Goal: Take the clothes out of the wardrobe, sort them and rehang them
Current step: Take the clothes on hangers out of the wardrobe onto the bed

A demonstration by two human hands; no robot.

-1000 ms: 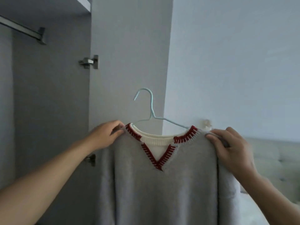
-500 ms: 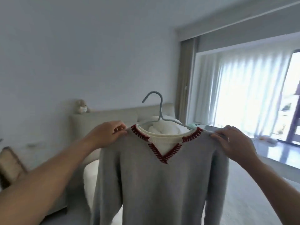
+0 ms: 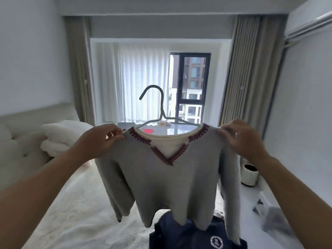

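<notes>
Grey knit sweater is hanging upright, hem down, over the bed and a navy garment; half a second ago I was facing the headboard wall, now the window. I am watching my left hand and right hand, fingers pinching its shoulders; the thin wire hanger is hooking left, red-stitched V-neck pointing down

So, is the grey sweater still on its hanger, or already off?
On. The hanger hook rises from the neckline of the sweater, which hangs spread out while both hands pinch its shoulders.
</notes>
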